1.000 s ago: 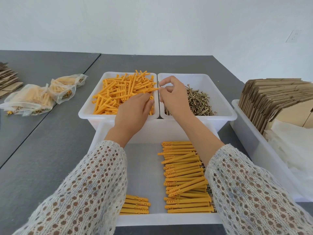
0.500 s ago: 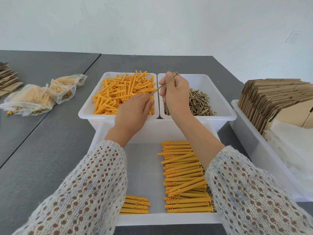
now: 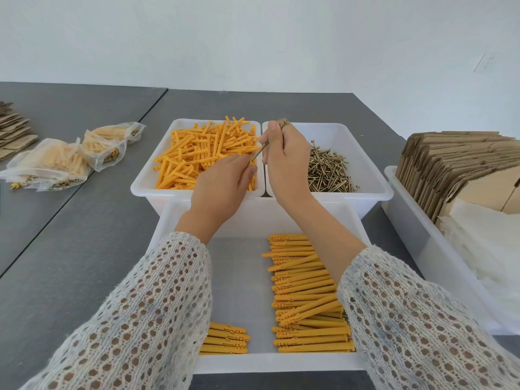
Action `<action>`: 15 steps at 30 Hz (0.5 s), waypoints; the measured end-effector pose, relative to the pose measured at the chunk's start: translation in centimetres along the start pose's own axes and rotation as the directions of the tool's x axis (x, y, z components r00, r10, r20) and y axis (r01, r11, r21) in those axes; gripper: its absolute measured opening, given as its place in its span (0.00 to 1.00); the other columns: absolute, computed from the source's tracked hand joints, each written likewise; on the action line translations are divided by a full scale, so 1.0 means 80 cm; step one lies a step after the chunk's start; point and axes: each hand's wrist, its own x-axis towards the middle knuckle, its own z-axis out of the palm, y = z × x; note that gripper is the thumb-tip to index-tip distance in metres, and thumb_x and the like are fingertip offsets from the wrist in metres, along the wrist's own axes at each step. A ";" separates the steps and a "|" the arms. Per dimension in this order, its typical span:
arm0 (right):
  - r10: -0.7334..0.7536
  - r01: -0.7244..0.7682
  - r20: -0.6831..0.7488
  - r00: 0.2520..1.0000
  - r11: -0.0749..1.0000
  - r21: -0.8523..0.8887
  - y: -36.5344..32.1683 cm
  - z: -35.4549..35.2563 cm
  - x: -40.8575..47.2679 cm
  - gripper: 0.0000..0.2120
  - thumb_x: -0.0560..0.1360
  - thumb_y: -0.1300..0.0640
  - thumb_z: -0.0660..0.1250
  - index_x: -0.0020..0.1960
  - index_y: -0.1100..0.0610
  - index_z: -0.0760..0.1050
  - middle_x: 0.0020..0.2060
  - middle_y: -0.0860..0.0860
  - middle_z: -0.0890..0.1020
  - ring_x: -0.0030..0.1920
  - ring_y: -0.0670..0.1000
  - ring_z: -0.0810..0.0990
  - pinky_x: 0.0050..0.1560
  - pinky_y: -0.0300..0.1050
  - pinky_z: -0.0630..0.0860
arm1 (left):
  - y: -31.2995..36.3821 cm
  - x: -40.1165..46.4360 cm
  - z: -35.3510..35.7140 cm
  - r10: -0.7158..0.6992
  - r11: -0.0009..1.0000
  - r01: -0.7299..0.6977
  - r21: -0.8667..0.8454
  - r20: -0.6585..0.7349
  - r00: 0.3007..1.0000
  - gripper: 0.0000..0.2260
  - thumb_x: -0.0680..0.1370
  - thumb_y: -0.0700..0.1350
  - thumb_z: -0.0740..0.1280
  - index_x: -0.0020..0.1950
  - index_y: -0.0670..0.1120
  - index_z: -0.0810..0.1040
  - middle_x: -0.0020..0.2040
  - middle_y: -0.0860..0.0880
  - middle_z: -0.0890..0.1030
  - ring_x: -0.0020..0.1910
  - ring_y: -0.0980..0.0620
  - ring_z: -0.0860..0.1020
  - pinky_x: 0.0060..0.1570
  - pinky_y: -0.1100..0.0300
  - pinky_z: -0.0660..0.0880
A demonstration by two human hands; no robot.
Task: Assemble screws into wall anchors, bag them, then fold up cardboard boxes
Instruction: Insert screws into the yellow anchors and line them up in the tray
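Note:
My left hand [image 3: 222,187] grips an orange wall anchor [image 3: 252,162] over the bin of loose orange anchors [image 3: 197,153]; only the anchor's open end shows. My right hand [image 3: 284,161] pinches a brass screw [image 3: 263,149], slanted down-left with its tip at the anchor's mouth. The bin of loose screws [image 3: 329,170] stands to the right. In the near white tray [image 3: 242,280] lie rows of assembled anchors [image 3: 306,294] and a small group of assembled anchors [image 3: 228,337] at the front.
Several clear bags of finished anchors [image 3: 56,161] lie on the grey table at the left, with flat cardboard pieces [image 3: 12,130] beyond them. A white bin [image 3: 416,237] on the right holds flattened cardboard boxes [image 3: 455,159] and clear bags [image 3: 489,249].
My right hand turned the screw from flat to slanted and brought its tip down to the anchor's open end. My left hand barely moved.

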 end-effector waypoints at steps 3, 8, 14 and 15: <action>-0.026 0.027 0.008 1.000 0.998 -0.056 0.005 0.000 -0.001 0.18 0.84 0.58 0.56 0.40 0.65 0.75 0.23 0.48 0.71 0.24 0.48 0.69 0.28 0.41 0.68 | 0.001 -0.001 0.001 -0.006 1.000 0.006 0.000 0.002 1.000 0.12 0.84 0.48 0.58 0.41 0.50 0.65 0.35 0.55 0.66 0.34 0.52 0.66 0.29 0.57 0.56; -0.036 0.044 0.074 0.997 0.993 -0.111 0.011 0.002 -0.003 0.18 0.84 0.58 0.56 0.39 0.65 0.74 0.25 0.42 0.70 0.24 0.43 0.70 0.30 0.37 0.67 | 0.000 0.000 0.000 -0.009 1.000 0.009 -0.002 0.005 1.000 0.10 0.83 0.46 0.59 0.42 0.51 0.65 0.35 0.56 0.65 0.35 0.52 0.66 0.29 0.57 0.57; -0.106 0.109 0.036 0.994 0.987 -0.115 0.009 0.001 -0.005 0.16 0.83 0.59 0.56 0.40 0.63 0.75 0.25 0.41 0.69 0.24 0.41 0.71 0.30 0.32 0.65 | 0.001 0.000 0.000 -0.012 1.000 0.012 -0.004 0.006 1.000 0.11 0.84 0.47 0.58 0.41 0.49 0.65 0.35 0.55 0.66 0.34 0.52 0.66 0.30 0.57 0.59; -0.114 0.116 0.027 0.993 0.987 -0.112 0.008 0.001 -0.005 0.16 0.83 0.59 0.56 0.40 0.63 0.75 0.24 0.41 0.69 0.25 0.41 0.70 0.30 0.32 0.65 | 0.002 0.000 0.000 -0.012 1.000 0.012 -0.006 0.007 1.000 0.12 0.84 0.47 0.58 0.41 0.49 0.65 0.35 0.55 0.66 0.34 0.52 0.66 0.30 0.57 0.59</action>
